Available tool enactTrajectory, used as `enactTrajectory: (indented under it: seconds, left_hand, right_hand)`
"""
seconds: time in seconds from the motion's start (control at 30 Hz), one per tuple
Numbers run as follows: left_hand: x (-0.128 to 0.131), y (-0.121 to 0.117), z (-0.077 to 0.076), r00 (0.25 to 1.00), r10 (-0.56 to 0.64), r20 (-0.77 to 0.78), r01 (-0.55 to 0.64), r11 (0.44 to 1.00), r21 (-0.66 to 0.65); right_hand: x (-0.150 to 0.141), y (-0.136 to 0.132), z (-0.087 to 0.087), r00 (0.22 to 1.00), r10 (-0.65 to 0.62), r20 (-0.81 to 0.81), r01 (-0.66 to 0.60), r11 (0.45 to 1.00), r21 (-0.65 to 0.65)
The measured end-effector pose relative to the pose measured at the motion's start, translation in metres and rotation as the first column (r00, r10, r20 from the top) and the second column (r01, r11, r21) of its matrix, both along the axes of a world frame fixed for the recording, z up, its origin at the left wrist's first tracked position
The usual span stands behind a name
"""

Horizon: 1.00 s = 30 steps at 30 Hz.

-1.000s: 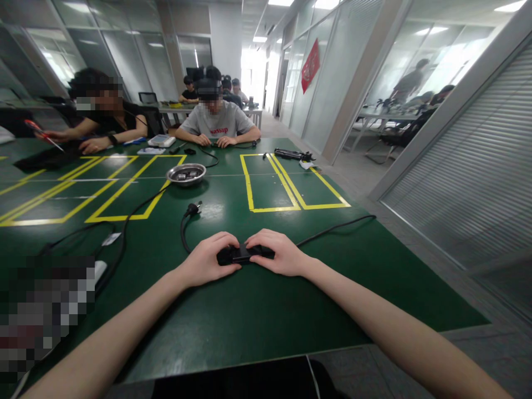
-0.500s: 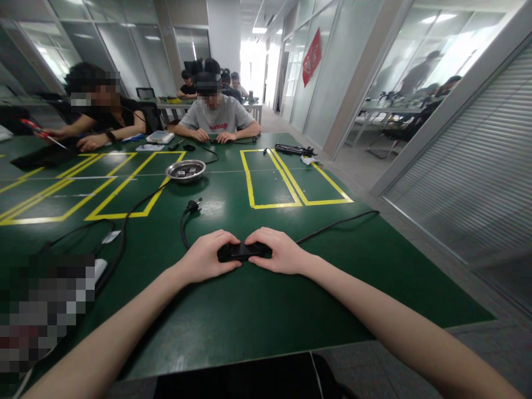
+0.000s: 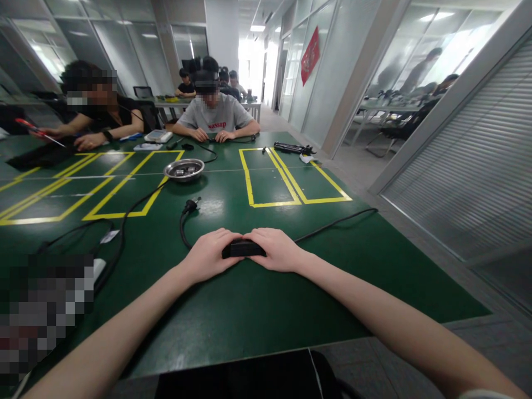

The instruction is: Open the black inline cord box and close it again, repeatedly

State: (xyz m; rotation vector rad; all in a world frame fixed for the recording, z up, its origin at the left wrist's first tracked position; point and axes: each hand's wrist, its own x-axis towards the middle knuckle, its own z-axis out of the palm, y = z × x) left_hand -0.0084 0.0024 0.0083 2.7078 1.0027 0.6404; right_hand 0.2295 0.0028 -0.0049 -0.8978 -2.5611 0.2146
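Between my hands is a black power adapter (image 3: 243, 249), a small block held just over the green table (image 3: 249, 310). My left hand (image 3: 214, 252) grips its left end, thumb along the near underside and fingers over the top. Around the right end, my right hand (image 3: 276, 249) is closed in the same way. The two hands nearly touch above the block and cover both its ends. A thick black cord with a plug (image 3: 191, 206) lies beyond my left hand. From behind my right hand a thinner black cord (image 3: 336, 224) runs off to the right.
A metal bowl (image 3: 168, 170) with small metal parts stands farther back. Yellow tape (image 3: 276, 205) marks rectangles on the table. A black tripod-like object (image 3: 293, 148) lies at the far edge. Two people (image 3: 216, 113) work across the table. Cords and a blurred-out object lie at left.
My hands have drawn closer together on the power adapter, and it has turned so that its long ridged-looking side faces me. The cords and plug stay in place.
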Motion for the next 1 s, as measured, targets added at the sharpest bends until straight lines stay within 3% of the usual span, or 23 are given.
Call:
enactTrajectory:
  seconds: [0.3, 0.63, 0.83, 1.0]
  left_hand:
    - [-0.002, 0.003, 0.006, 0.992, -0.098, -0.074, 0.107, 0.985, 0.134]
    - [-0.003, 0.006, 0.001, 0.998, -0.059, -0.014, 0.061, 0.979, 0.193]
    - [0.002, 0.004, 0.0, 0.991, -0.122, 0.061, 0.095, 0.939, 0.33]
    - [0.002, 0.004, 0.001, 0.983, -0.139, 0.123, 0.089, 0.935, 0.342]
  right_hand:
    - [0.003, -0.003, 0.009, 0.999, 0.026, 0.036, -0.026, 1.0, 0.014]
    - [0.003, -0.003, 0.005, 0.996, 0.009, -0.089, 0.014, 0.967, 0.254]
    - [0.003, -0.003, 0.008, 0.995, 0.013, -0.095, 0.013, 0.963, 0.268]
    - [0.005, -0.002, 0.011, 0.989, 0.046, -0.141, -0.015, 0.977, 0.215]
